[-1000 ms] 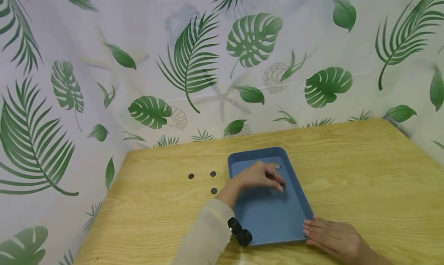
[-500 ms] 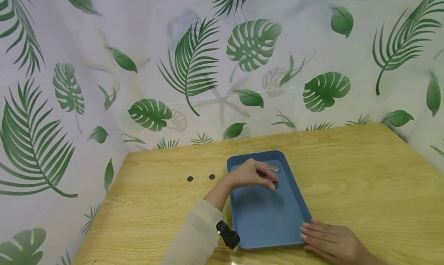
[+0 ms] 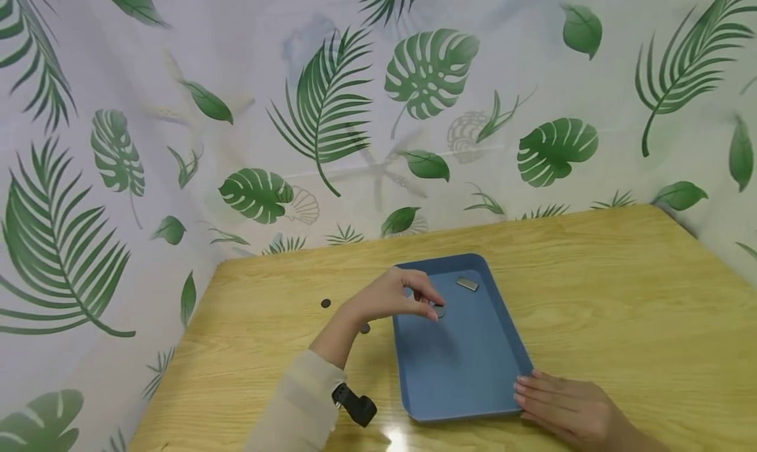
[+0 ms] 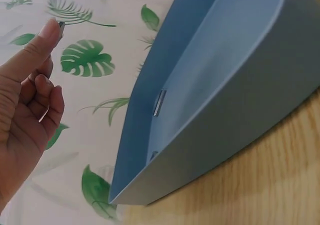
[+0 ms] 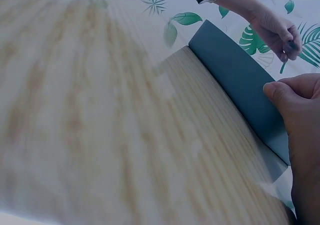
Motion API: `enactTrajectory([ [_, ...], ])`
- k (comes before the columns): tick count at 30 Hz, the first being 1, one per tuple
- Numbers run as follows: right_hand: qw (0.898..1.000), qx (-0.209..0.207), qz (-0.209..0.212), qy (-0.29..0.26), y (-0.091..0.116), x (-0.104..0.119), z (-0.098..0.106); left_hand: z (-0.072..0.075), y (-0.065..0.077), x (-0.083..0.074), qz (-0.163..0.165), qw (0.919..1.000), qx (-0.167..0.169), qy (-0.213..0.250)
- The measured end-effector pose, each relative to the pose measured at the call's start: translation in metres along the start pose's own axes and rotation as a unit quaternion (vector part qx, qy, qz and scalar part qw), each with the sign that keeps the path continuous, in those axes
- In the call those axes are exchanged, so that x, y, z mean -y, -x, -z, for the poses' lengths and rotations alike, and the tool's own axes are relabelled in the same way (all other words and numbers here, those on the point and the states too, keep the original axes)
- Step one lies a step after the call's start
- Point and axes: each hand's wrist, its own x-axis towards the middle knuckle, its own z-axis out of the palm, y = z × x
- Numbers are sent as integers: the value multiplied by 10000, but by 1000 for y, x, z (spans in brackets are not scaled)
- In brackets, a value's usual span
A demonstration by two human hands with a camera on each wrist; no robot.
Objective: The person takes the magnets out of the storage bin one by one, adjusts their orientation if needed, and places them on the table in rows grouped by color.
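Observation:
My left hand (image 3: 393, 296) pinches a small dark grey disc (image 3: 439, 311) between thumb and fingertips, above the blue tray (image 3: 467, 366). Only the disc's edge shows in the left wrist view, at the fingertips. Inside the tray's far end lies a silver rectangular metal piece (image 3: 467, 284). A second small metal piece (image 4: 154, 155) shows partly behind the tray wall in the left wrist view. My right hand (image 3: 570, 403) holds the tray's near right corner, fingertips at the rim; its thumb presses the outer wall in the right wrist view.
On the wooden table (image 3: 621, 294), left of the tray, lie a dark disc (image 3: 326, 303) and another disc (image 3: 365, 328), partly covered by the left wrist. A leaf-patterned cloth (image 3: 378, 110) hangs behind the table. A black strap device (image 3: 355, 405) sits on the left wrist.
My left hand has moved left across the tray with the disc pinched in it, uncovering more of the tray floor. The right hand stays at the tray corner.

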Motion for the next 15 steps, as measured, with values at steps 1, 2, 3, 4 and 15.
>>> enactTrajectory([
  [1, 10000, -28, 6, -11, 1, 0, 0, 3, 3, -1, -10, 10000, -79, -47],
  [2, 10000, -18, -3, 2, 1, 0, -1, 5, 6, -2, -11, 9998, -150, -109],
  [3, 10000, -15, -10, 21, 2, 0, -1, 8, 10, -3, 13, 9997, -211, -131],
  [4, 10000, -11, -33, 25, 2, 0, -1, 10, 13, -4, 52, 9995, -280, -139],
  [15, 9998, -9, -180, -34, 1, 1, 2, 28, 46, -3, 320, 9962, -801, 125],
])
